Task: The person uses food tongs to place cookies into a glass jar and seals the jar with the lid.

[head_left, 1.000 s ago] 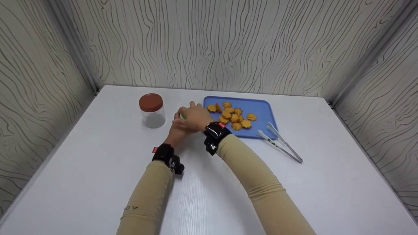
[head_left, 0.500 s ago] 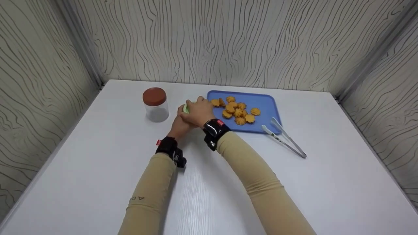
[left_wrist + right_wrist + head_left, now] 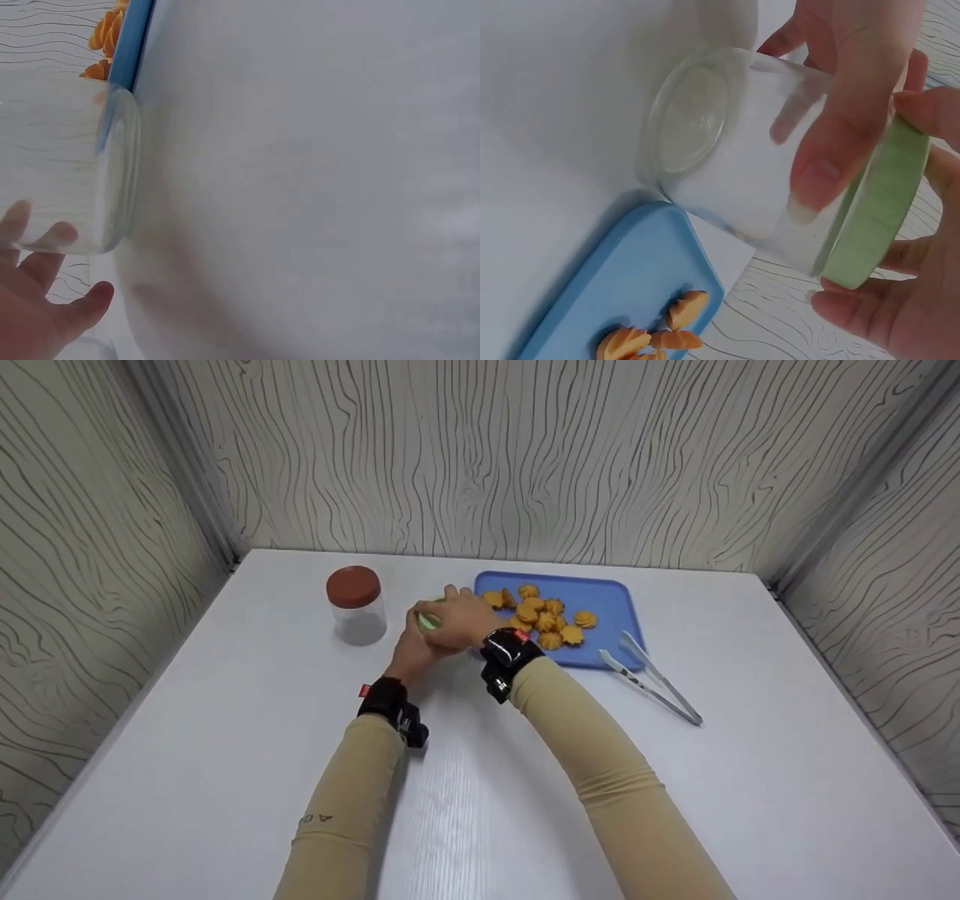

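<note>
- Facing grain-patterned walls [image 3: 465, 457] across a white table [image 3: 225, 735].
- Gripping a clear, round jar [image 3: 739, 169] in the left hand [image 3: 414, 645].
- Clasping its pale-green lid [image 3: 877, 210] with the right hand [image 3: 466, 619], just above the left.

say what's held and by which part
The left hand grips a clear jar by its side wall; the right hand holds its green lid by the rim.

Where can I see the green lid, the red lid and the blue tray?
Green lid [image 3: 877, 206]: right wrist view, on its side wall.
Red lid [image 3: 353, 586]: head view, on the middle of the lid.
Blue tray [image 3: 611, 601]: head view, on bare floor right of the cookies [image 3: 546, 621].
</note>
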Available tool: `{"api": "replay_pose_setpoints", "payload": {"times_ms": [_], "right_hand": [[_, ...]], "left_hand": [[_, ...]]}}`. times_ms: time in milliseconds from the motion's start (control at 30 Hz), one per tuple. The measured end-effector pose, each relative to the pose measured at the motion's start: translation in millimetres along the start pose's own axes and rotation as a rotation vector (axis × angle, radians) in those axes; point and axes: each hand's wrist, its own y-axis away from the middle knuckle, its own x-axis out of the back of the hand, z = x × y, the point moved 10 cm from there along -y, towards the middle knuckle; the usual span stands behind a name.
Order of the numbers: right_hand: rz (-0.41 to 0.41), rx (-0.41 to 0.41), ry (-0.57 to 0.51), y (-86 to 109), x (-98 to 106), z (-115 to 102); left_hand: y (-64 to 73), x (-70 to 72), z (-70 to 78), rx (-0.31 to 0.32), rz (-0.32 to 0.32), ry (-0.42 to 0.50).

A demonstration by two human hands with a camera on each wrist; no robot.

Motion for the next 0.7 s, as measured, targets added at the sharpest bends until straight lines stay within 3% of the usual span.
{"api": "replay_pose_setpoints", "payload": {"times_ms": [233,433,700], "right_hand": [[0.057,0.037,-0.006,-1.0,0.8,-5.1],[-0.030,0.060,-0.096,-1.5,-2.3,-0.8],[-0.048,0.120,-0.124,1.8,-1.9,-2.0]], "left_hand": [[1.4,-0.2,3.8,-0.021,0.003,0.028],[2.5,-2.6,2.1,0.024,-0.003,-0.012],[2.1,-1.4,2.9,-0.015,-0.001,-0.049]]}}
